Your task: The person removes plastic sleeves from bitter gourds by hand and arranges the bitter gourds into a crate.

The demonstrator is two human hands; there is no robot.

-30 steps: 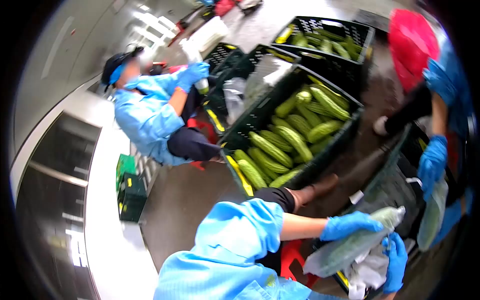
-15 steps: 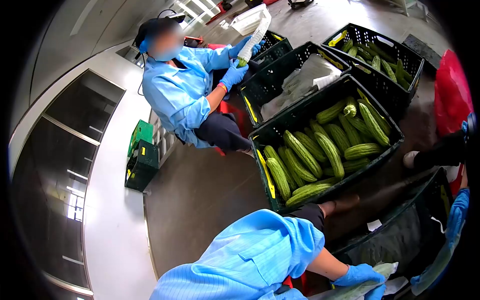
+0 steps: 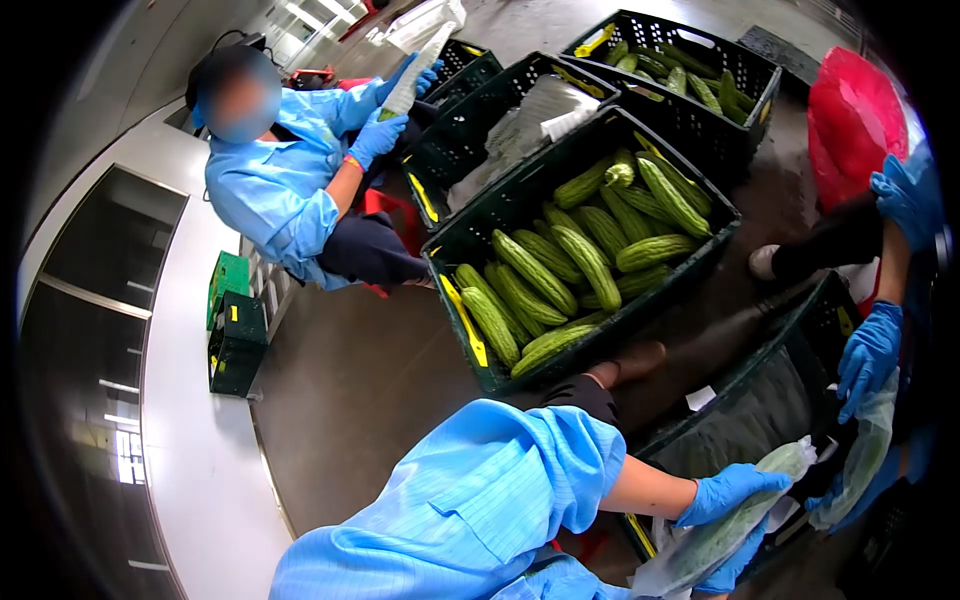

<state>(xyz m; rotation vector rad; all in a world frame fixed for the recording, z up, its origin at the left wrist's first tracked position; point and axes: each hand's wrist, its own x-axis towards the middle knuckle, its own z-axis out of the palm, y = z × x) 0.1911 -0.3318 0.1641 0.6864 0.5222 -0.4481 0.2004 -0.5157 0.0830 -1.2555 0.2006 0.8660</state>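
At lower right, a bitter melon [image 3: 775,470] in a translucent plastic bag lies slantwise between my hands. My left hand [image 3: 735,490] closes over its upper side near the middle. From below, my right hand [image 3: 738,562] holds the same bag, its fingers partly hidden beneath it. The bag's loose end hangs at lower left. My blue shirt [image 3: 480,500] fills the bottom of the view. Just past my hands stands a dark crate [image 3: 800,370] lined with clear plastic. Up from there, a larger green crate [image 3: 715,245] holds several unwrapped bitter melons [image 3: 590,265].
At upper left, a co-worker [image 3: 290,170] in blue gloves holds a melon in a white sleeve [image 3: 415,75]. At right, another person's gloved hand [image 3: 870,350] is at a bagged melon [image 3: 862,450]. More crates [image 3: 690,110] stand behind, beside a red bag [image 3: 850,120].
The view has shifted, so the crates sit further left and higher. My hands and the bagged melon have come up more into view. The person at right shows more.
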